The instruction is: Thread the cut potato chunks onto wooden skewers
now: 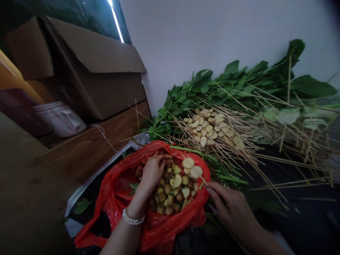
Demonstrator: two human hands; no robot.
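A red plastic bag (117,198) lies open in front of me, full of cut potato pieces (172,193). My left hand (152,172), with a bead bracelet at the wrist, reaches into the bag, its fingers curled down among the pieces; what they hold is hidden. My right hand (230,207) rests at the bag's right edge, fingers pinched on a thin bamboo skewer (203,180) that carries round potato slices (191,167) over the bag.
Skewered potato slices (209,125) and several loose skewers (278,148) lie on a heap of leafy greens (239,83) against the white wall. A cardboard box (101,71) and a white container (61,118) sit at the left, on wood.
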